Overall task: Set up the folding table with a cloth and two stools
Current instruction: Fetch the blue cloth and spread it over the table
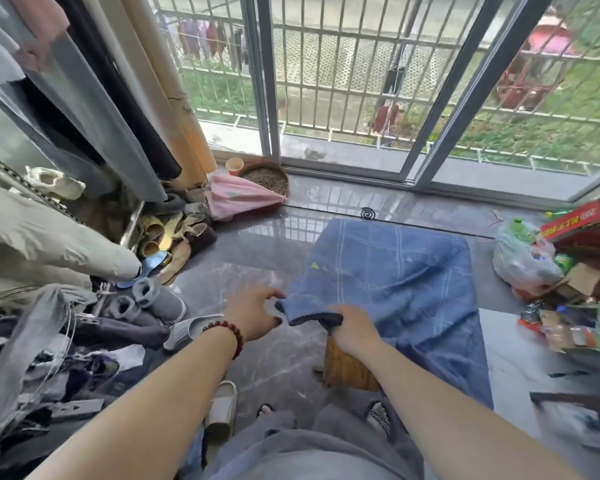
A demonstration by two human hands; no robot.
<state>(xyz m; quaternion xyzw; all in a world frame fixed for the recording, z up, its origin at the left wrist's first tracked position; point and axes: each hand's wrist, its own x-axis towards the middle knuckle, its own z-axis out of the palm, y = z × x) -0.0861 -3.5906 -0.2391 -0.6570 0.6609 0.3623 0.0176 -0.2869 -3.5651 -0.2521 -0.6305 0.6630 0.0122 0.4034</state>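
A blue checked cloth (392,275) lies spread over the folding table, hiding its top; only a wood-grain side (343,368) shows below the near left corner. My right hand (352,329) grips the cloth's near left edge, fingers curled over it. My left hand (253,315), with a red bead bracelet on the wrist, is just left of that corner, its fingertips pinching the cloth's edge. No stool is clearly in view.
Shoes and slippers (167,244) lie heaped on the left under hanging clothes (84,81). A pink umbrella (239,197) and a tray of soil (267,176) sit by the sliding glass door (343,98). Bags and boxes (541,258) crowd the right; a dark frame (589,417) stands at lower right.
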